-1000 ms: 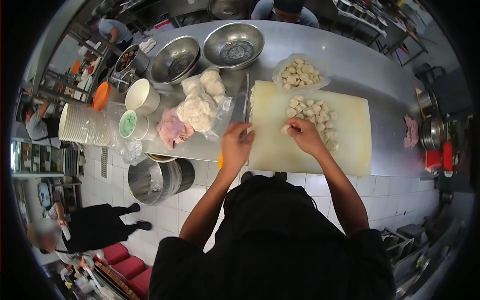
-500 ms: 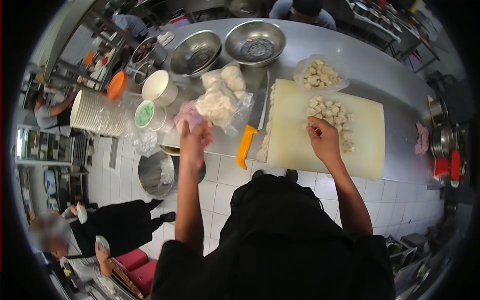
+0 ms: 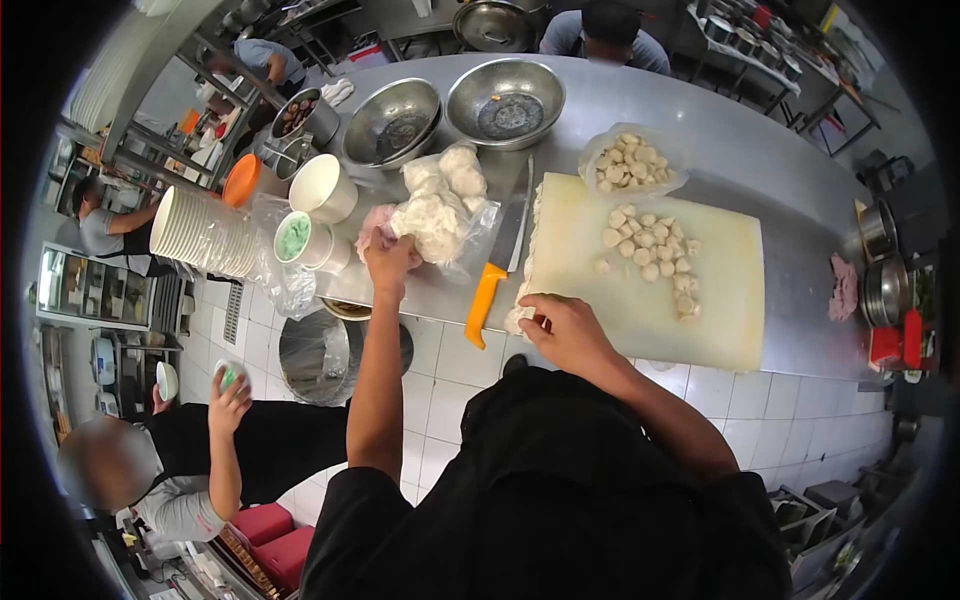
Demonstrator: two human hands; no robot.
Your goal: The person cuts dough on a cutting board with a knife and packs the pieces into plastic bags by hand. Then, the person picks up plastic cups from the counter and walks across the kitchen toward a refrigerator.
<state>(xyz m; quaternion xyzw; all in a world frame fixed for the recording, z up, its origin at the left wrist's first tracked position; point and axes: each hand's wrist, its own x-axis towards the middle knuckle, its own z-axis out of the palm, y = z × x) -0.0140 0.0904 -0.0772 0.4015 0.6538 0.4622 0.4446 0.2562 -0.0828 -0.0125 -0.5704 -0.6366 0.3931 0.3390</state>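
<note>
My left hand (image 3: pixel 390 262) is at the front edge of a white dough-like mass (image 3: pixel 432 222) in clear plastic, beside a pink cloth (image 3: pixel 376 224); its fingers are bent, and what they hold, if anything, is hidden. My right hand (image 3: pixel 562 328) is closed at the near left corner of the pale cutting board (image 3: pixel 590 290), on a small white piece (image 3: pixel 524 314). Several pale round pieces (image 3: pixel 650 240) lie on the board, and one (image 3: pixel 602 266) sits apart. Behind them is a plastic bag of similar pieces (image 3: pixel 630 162). A knife (image 3: pixel 487 292) with an orange handle lies left of the board.
Two steel bowls (image 3: pixel 505 104) (image 3: pixel 392 120) stand at the back. On the left are white tubs (image 3: pixel 323 190), an orange lid (image 3: pixel 241 181) and stacked containers (image 3: pixel 190 233). A lined bin (image 3: pixel 318 358) is below. One person (image 3: pixel 605 38) is across the table; another (image 3: pixel 190 470) is lower left.
My left hand has moved left from beside the board to the dough-like mass. My right hand has left the round pieces and moved to the board's near left corner. One round piece lies apart.
</note>
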